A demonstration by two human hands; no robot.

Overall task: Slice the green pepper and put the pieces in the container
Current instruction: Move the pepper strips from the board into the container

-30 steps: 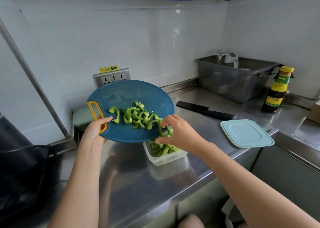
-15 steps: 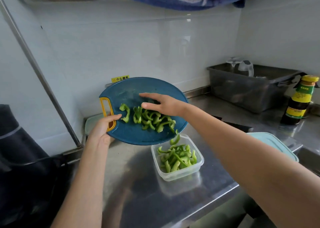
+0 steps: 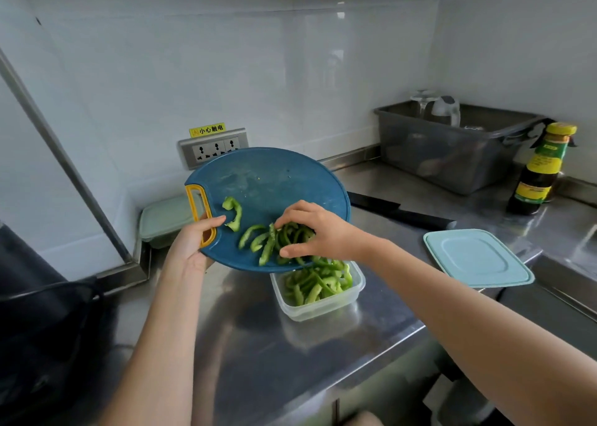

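Green pepper strips were noted in two lots: a scatter on the lower half of the blue cutting board, and a heap lying in the clear container on the steel counter. The board was held tilted, its low edge over the container's far rim, by the left hand, which gripped it at the yellow handle, thumb on top. The right hand was laid on the board with fingers curled over a bunch of strips and the thumb stretched along the near side, so the bunch was cupped between them (raked or lifted, it could not be told).

Relation judged to matter: the container lay straight down-slope of the cupped bunch, toward the person, and most strips were lined lengthwise with that slope. The right hand was much the nearer. One curled strip lay apart, up-slope beside the left thumb; a separate sweep would probably be called for.

Hidden: the container's far rim under the board, the strips beneath the palm, and part of the knife behind the board. The lid lay well apart to the right.
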